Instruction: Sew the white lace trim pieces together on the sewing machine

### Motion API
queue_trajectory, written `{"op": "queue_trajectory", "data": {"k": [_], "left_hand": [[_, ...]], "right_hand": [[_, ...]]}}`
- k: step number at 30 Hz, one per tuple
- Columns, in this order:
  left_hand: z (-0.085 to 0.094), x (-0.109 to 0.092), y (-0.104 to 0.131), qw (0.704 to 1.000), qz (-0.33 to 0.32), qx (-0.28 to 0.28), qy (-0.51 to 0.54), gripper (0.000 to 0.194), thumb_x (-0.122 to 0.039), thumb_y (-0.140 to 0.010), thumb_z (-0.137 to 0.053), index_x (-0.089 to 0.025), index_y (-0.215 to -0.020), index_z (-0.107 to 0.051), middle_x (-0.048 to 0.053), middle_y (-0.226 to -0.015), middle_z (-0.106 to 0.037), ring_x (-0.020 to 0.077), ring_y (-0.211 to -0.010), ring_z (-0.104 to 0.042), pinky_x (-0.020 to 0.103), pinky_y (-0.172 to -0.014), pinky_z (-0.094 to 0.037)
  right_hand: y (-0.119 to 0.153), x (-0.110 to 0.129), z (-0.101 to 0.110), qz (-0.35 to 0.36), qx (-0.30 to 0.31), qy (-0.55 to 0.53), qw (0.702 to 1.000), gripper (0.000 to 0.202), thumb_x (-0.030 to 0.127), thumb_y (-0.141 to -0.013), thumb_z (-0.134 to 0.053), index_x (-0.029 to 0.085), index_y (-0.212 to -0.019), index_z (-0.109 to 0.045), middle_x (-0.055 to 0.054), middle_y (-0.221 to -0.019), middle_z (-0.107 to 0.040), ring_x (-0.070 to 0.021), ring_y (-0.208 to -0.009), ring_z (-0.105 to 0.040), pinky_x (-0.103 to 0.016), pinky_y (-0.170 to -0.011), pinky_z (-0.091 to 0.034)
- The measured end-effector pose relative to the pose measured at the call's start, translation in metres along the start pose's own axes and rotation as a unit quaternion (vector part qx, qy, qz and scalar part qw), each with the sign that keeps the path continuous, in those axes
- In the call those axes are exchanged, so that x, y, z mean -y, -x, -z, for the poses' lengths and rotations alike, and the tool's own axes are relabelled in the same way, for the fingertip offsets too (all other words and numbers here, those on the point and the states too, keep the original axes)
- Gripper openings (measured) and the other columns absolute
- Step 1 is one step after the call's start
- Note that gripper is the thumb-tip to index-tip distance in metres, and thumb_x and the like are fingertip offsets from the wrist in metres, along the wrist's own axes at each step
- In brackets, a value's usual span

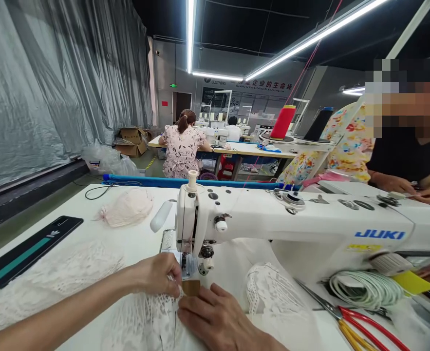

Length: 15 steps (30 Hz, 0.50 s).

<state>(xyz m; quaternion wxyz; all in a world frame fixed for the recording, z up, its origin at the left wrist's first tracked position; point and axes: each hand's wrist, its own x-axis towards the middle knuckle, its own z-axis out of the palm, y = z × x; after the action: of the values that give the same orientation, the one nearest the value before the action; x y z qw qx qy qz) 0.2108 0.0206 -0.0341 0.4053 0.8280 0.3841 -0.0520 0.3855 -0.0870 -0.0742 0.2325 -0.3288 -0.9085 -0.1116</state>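
Observation:
My left hand [158, 274] is closed in a pinch on white lace fabric [159, 317], just in front of the presser foot [184, 261] of a white sewing machine [258, 214]. My right hand [220, 317] lies flat over the fabric, its fingers stretched toward the needle area. Between the two hands, by the right fingertips, is a small brown-gold piece [192, 287]; what it is I cannot tell. More of the lace [273, 287] spreads to the right under the machine arm. The fabric edge under my fingers is partly hidden.
Red- and yellow-handled scissors [341, 312] lie right, beside a coil of pale cord [364, 290]. On the left are a black-and-green box [32, 251], loose lace [79, 265] and a pale bundle [127, 207]. A person [412, 161] works at the right; others sit ahead.

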Motion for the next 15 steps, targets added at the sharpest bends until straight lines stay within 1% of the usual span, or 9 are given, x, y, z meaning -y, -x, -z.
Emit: {"op": "queue_trajectory", "data": {"k": [1, 3, 5, 7, 9, 11, 12, 13, 15], "left_hand": [[0.003, 0.000, -0.003, 1.000, -0.002, 0.000, -0.019, 0.005, -0.021, -0.064, -0.067, -0.017, -0.066, -0.068, -0.005, -0.054, -0.055, 0.0126, -0.054, -0.050, 0.021, -0.044, -0.032], [0.010, 0.000, -0.008, 0.997, -0.003, -0.022, -0.070, 0.011, -0.026, -0.070, -0.070, -0.016, -0.069, -0.065, -0.004, -0.061, -0.058, 0.0127, -0.057, -0.054, 0.022, -0.049, -0.039], [0.015, 0.002, -0.008, 0.990, -0.004, -0.076, -0.120, 0.020, -0.033, -0.081, -0.065, -0.014, -0.076, -0.062, -0.002, -0.072, -0.060, 0.0131, -0.063, -0.057, 0.026, -0.058, -0.046], [0.015, 0.004, -0.002, 0.977, -0.016, -0.144, -0.155, 0.022, -0.034, -0.089, -0.055, -0.014, -0.083, -0.059, 0.001, -0.082, -0.060, 0.0146, -0.070, -0.057, 0.031, -0.066, -0.048], [0.004, 0.006, 0.007, 0.961, -0.040, -0.209, -0.174, 0.018, -0.026, -0.092, -0.046, -0.015, -0.085, -0.057, 0.003, -0.089, -0.058, 0.0170, -0.077, -0.055, 0.033, -0.069, -0.044], [-0.015, 0.010, 0.015, 0.938, -0.088, -0.275, -0.193, 0.024, -0.012, -0.090, -0.035, -0.017, -0.078, -0.055, 0.004, -0.089, -0.058, 0.0180, -0.080, -0.052, 0.033, -0.070, -0.038], [-0.026, 0.012, 0.018, 0.899, -0.176, -0.340, -0.214, 0.025, -0.007, -0.085, -0.036, -0.019, -0.072, -0.054, 0.002, -0.082, -0.058, 0.0177, -0.077, -0.052, 0.032, -0.067, -0.035], [-0.035, 0.015, 0.019, 0.871, -0.246, -0.354, -0.235, 0.024, -0.004, -0.081, -0.039, -0.019, -0.067, -0.051, -0.001, -0.073, -0.056, 0.0153, -0.068, -0.051, 0.031, -0.065, -0.032], [-0.047, 0.022, 0.017, 0.844, -0.284, -0.365, -0.271, 0.024, 0.001, -0.074, -0.043, -0.020, -0.066, -0.051, -0.004, -0.068, -0.057, 0.0130, -0.062, -0.051, 0.030, -0.064, -0.031]], "right_hand": [[0.001, -0.001, -0.003, 0.001, -0.007, 0.010, 1.000, 0.020, 0.015, -0.094, -0.038, 0.017, -0.103, -0.056, -0.002, -0.096, -0.067, -0.0131, -0.067, -0.053, -0.028, -0.055, -0.036], [0.001, -0.002, -0.007, -0.003, -0.023, 0.029, 0.999, 0.019, 0.015, -0.094, -0.039, 0.016, -0.100, -0.057, -0.003, -0.095, -0.066, -0.0130, -0.067, -0.052, -0.028, -0.055, -0.035], [0.001, -0.001, -0.011, -0.005, -0.041, 0.046, 0.998, 0.018, 0.016, -0.094, -0.040, 0.016, -0.097, -0.057, -0.003, -0.092, -0.065, -0.0129, -0.066, -0.052, -0.028, -0.054, -0.034], [0.000, -0.001, -0.014, -0.010, -0.054, 0.052, 0.997, 0.017, 0.017, -0.094, -0.041, 0.015, -0.094, -0.058, -0.003, -0.090, -0.065, -0.0126, -0.065, -0.052, -0.027, -0.053, -0.033], [-0.001, 0.000, -0.017, -0.016, -0.070, 0.052, 0.996, 0.017, 0.016, -0.093, -0.042, 0.015, -0.093, -0.058, -0.002, -0.090, -0.065, -0.0121, -0.065, -0.052, -0.027, -0.052, -0.032], [-0.003, 0.000, -0.018, -0.022, -0.082, 0.058, 0.995, 0.015, 0.016, -0.093, -0.043, 0.015, -0.092, -0.059, -0.002, -0.091, -0.065, -0.0118, -0.065, -0.052, -0.027, -0.052, -0.032], [-0.003, 0.000, -0.018, -0.023, -0.085, 0.063, 0.994, 0.015, 0.016, -0.092, -0.044, 0.016, -0.092, -0.059, -0.002, -0.091, -0.065, -0.0117, -0.066, -0.052, -0.027, -0.052, -0.032], [-0.004, 0.000, -0.019, -0.025, -0.086, 0.069, 0.994, 0.015, 0.016, -0.092, -0.044, 0.016, -0.092, -0.059, -0.002, -0.091, -0.065, -0.0114, -0.065, -0.052, -0.027, -0.052, -0.032], [-0.004, 0.001, -0.019, -0.033, -0.089, 0.081, 0.992, 0.014, 0.015, -0.092, -0.045, 0.017, -0.091, -0.060, -0.001, -0.091, -0.066, -0.0107, -0.064, -0.052, -0.026, -0.052, -0.031]]}}
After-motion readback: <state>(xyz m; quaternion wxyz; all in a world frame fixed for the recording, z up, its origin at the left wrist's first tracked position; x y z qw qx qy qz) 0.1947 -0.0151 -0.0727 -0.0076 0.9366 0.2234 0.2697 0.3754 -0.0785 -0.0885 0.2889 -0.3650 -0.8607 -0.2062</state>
